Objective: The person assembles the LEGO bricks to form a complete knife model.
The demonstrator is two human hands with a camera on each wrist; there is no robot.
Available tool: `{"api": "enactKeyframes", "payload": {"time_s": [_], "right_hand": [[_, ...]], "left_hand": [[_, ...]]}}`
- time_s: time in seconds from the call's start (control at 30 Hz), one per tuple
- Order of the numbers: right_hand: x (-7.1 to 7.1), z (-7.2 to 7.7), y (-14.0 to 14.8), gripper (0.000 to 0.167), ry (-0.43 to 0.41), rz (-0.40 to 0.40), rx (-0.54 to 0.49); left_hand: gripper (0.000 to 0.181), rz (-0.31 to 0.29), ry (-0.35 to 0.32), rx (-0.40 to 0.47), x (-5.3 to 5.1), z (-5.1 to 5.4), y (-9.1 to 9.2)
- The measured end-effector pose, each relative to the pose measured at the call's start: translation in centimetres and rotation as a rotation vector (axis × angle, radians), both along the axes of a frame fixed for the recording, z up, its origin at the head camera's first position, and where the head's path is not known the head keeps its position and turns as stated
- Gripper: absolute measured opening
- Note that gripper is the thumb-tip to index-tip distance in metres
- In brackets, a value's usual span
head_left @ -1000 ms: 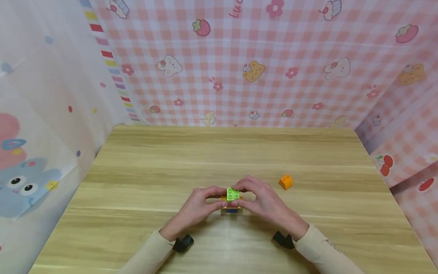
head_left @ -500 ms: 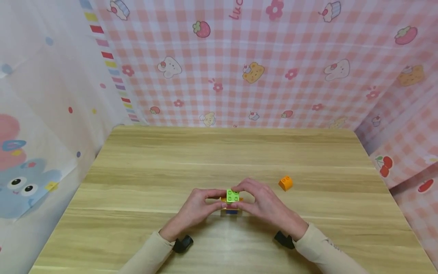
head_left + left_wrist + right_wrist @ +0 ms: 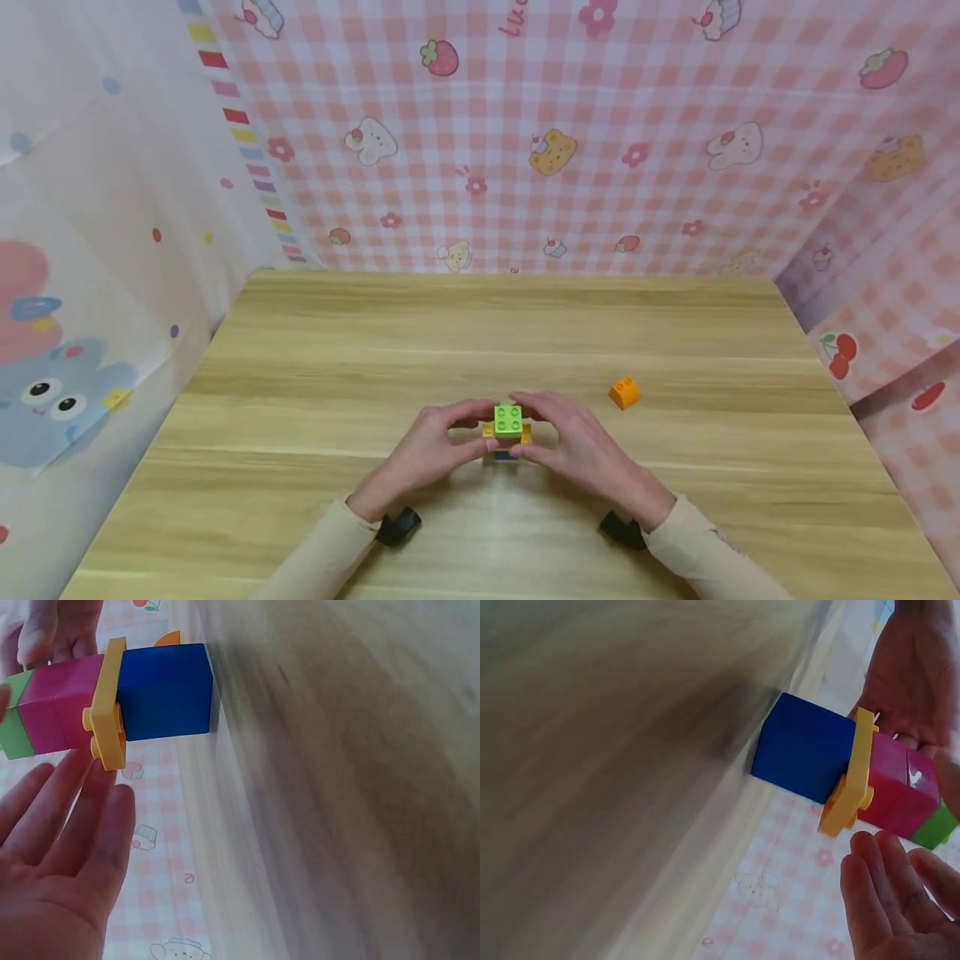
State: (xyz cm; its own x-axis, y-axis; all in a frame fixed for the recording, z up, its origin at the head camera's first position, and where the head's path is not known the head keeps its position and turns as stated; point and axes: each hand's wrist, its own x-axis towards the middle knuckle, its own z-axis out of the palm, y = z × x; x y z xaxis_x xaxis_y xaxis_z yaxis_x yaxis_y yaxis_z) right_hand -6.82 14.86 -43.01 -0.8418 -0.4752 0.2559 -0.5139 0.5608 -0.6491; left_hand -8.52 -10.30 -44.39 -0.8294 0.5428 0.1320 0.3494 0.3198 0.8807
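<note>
A small tower of toy building bricks stands upright on the table in the head view, topped by a lime green brick [image 3: 507, 421]. Below that come magenta bricks [image 3: 64, 701], then a wider yellow plate [image 3: 112, 712], with a blue block [image 3: 166, 691] at the bottom on the tabletop. On the tower's left side, my left hand [image 3: 435, 446] hovers with fingers loosely extended. My right hand [image 3: 581, 437] mirrors it on the right side. Small gaps show between the fingers and the bricks in the wrist views; whether a thumb touches is hard to tell.
An orange brick with a curved side [image 3: 624, 392] lies on the wooden table [image 3: 337, 367], behind and to the right of the tower. Pink checked cloth [image 3: 480, 167] hangs beyond the table's back edge, and white patterned cloth [image 3: 150, 167] on the left.
Both hands have eased slightly outward from the tower, uncovering both ends of the yellow plate. The tower and the orange brick stay in place; the head view has shifted a little.
</note>
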Motion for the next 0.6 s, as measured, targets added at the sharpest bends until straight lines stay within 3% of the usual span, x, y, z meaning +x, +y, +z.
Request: {"api": "enactKeyframes", "payload": {"time_s": [0.13,0.37,0.6], "right_hand": [[0.1,0.1,1.5,0.067,-0.041,-0.05,0.009],[-0.4,-0.1,5.5,0.055,0.03,-0.153,0.042],[-1.6,0.0,9.6,0.051,0.004,-0.252,0.083]], "left_hand": [[0.046,0.022,0.01,0.056,-0.1,0.1,0.1],[0.029,0.041,0.05,0.085,-0.2,0.6,0.7],[0.029,0.031,0.04,0.097,-0.5,0.8,1.2]]}}
